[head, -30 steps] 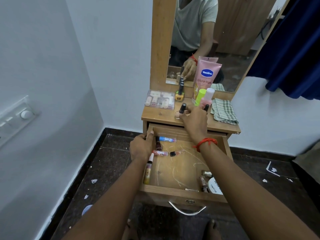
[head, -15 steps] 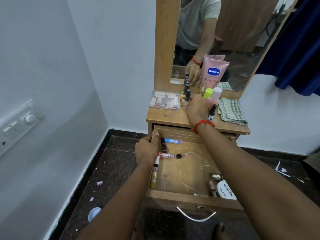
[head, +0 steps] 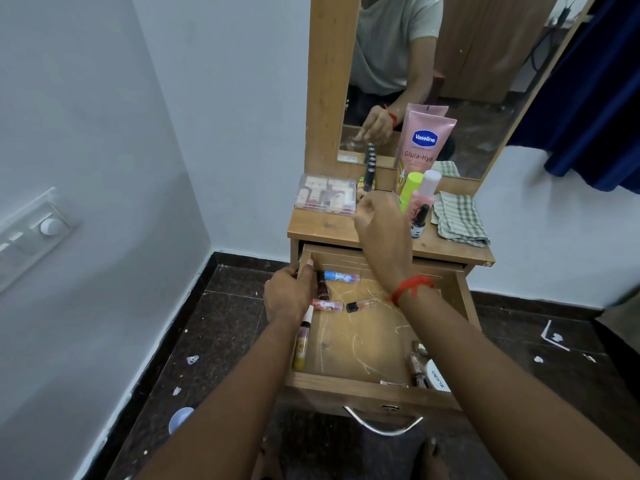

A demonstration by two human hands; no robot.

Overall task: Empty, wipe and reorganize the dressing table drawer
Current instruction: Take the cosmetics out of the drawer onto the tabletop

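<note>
Right hand (head: 381,223) hovers loosely curled and empty over the tabletop (head: 325,226); left hand (head: 289,296) grips the drawer (head: 374,386) wall. I'm mid-emptying; next, the tubes just beside my left hand

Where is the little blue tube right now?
The blue tube lies on its side in the open drawer, near the back left corner, just right of the left hand and a dark bottle.
</note>
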